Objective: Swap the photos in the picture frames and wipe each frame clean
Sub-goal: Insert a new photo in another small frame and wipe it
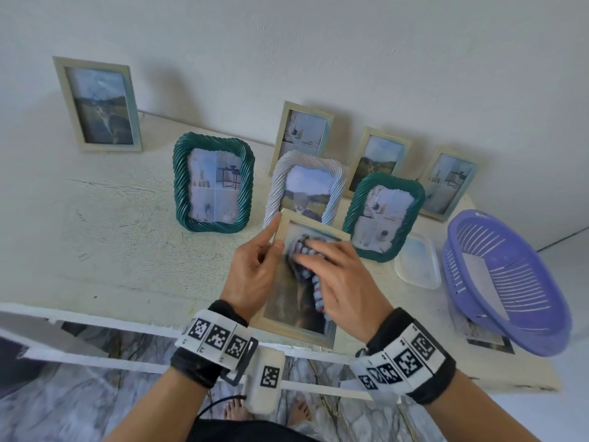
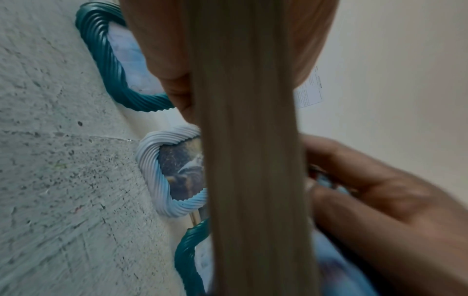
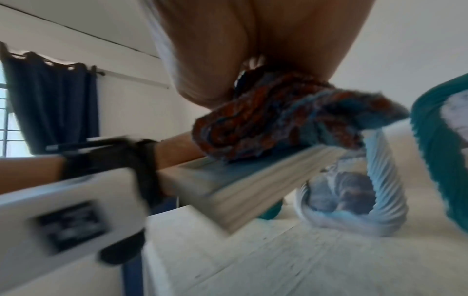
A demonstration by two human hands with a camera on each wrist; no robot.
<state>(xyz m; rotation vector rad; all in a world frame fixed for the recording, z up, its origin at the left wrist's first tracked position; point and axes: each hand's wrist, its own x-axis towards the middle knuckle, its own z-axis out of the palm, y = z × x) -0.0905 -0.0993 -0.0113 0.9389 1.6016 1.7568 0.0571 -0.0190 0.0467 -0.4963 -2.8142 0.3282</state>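
Frame (image 1: 280,325) pinched by left hand (image 1: 251,275) grip; right hand (image 1: 344,282) (fingers flat) presses cloth (image 1: 306,266)

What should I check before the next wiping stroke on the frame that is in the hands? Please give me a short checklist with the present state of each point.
1. The left hand holds the wooden frame by its left edge: ok.
2. The right hand presses the cloth on the glass: ok.
3. The frame has support: its lower end is over the table edge, contact cannot tell.
4. Space behind: the white twisted frame stands right behind the top edge of the held frame, a long stroke may knock it: not ok.
5. The green twisted frame on the right stands apart from the cloth: ok.
6. Glass already clean: cannot tell.
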